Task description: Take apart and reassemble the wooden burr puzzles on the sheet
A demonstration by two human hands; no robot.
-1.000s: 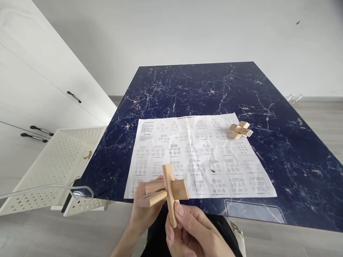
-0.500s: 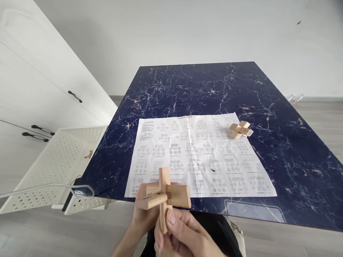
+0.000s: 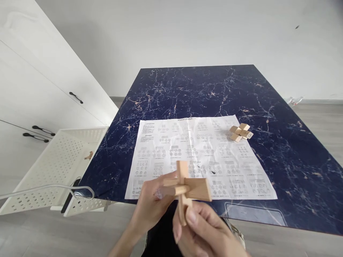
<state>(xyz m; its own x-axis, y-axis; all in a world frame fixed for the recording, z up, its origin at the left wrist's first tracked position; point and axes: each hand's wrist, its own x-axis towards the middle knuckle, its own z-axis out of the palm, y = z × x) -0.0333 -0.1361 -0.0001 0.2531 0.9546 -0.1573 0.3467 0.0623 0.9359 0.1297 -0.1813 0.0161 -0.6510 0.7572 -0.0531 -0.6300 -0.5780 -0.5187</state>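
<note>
Between my two hands, over the near edge of the table, is a partly joined wooden burr puzzle [image 3: 197, 189] of crossing light bars. My right hand [image 3: 205, 228] pinches the lower end of its upright bar between thumb and fingers. From the left, my left hand [image 3: 152, 200] grips the ends of the bars that point left; its fingertips are partly hidden behind the wood. Beneath lies a creased white instruction sheet [image 3: 160, 153] printed with small diagrams. On the sheet's right edge rests a second, assembled wooden puzzle [image 3: 240, 132].
The dark blue marbled table [image 3: 187, 92] has a pale rounded rectangle [image 3: 254, 213] at its front edge. A white perforated basket [image 3: 50, 160] with a small wooden piece [image 3: 89, 155] stands at the left, crossed by a grey cable [image 3: 53, 185]. White cabinets [image 3: 32, 78] stand beyond it.
Both hands and the held puzzle have moved right, and the puzzle has turned slightly. My left hand now shows more from behind it. The other puzzle stays on the sheet.
</note>
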